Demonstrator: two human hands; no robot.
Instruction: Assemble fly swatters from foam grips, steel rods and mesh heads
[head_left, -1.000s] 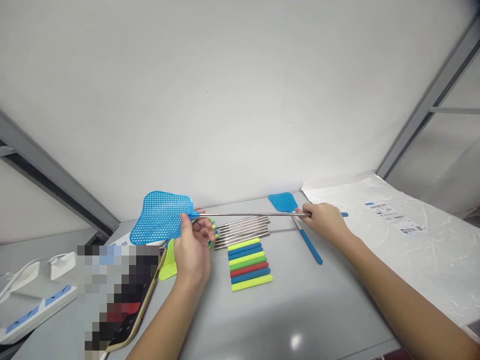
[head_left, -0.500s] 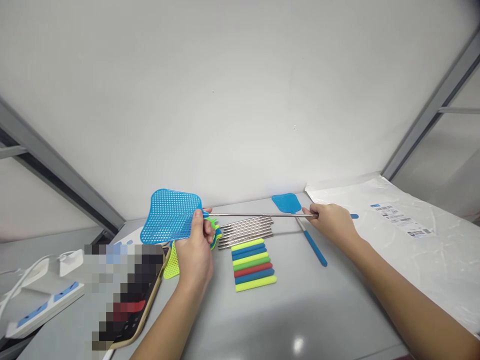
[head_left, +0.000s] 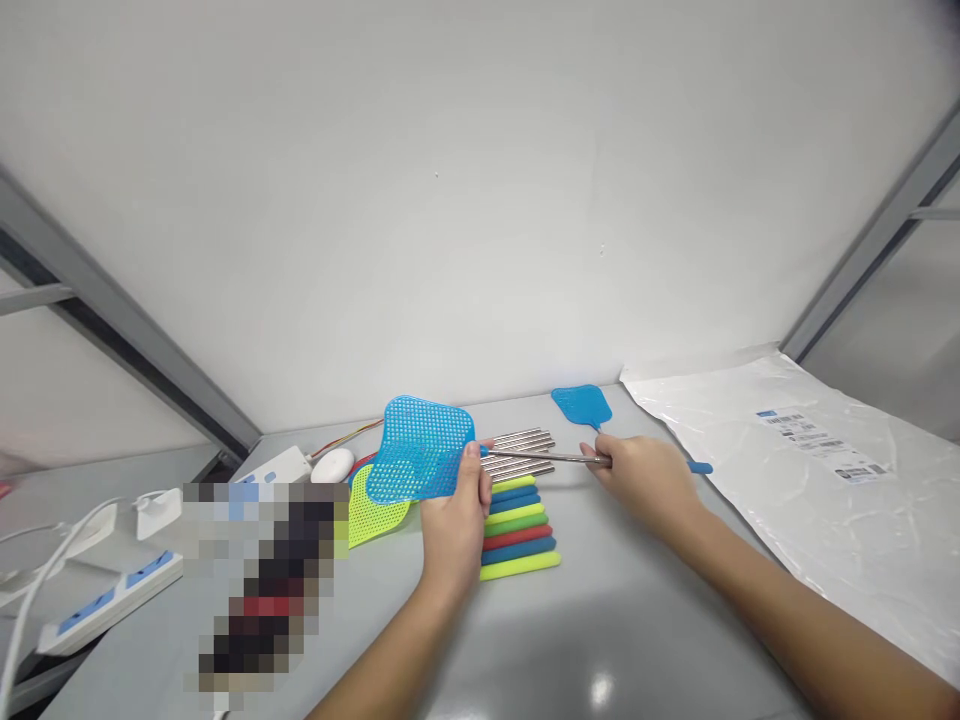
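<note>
A blue fly swatter point(head_left: 416, 440) with a thin metal telescopic rod is held level between my hands. My left hand point(head_left: 456, 525) pinches it at the neck, where the perforated head meets the rod. My right hand point(head_left: 651, 482) wraps round the rod's other end, and the tip of a blue handle sticks out past it. Below lie several metal rods point(head_left: 529, 440), partly behind the left hand, and a row of coloured handle grips point(head_left: 529, 535). Yellow-green swatter heads point(head_left: 375, 510) lie under the blue head. Another blue swatter point(head_left: 583, 404) lies behind my right hand, its handle hidden.
A phone, blurred by pixels point(head_left: 262, 590), lies at the left beside white power strips point(head_left: 112, 605) with cables. A white round object point(head_left: 332, 465) sits behind it. White plastic packaging point(head_left: 810, 520) with a label covers the right side of the grey table point(head_left: 570, 640).
My left hand has moved right with the swatter head, towards my right hand. The visible rod between my hands is shorter. The view has shifted slightly.
</note>
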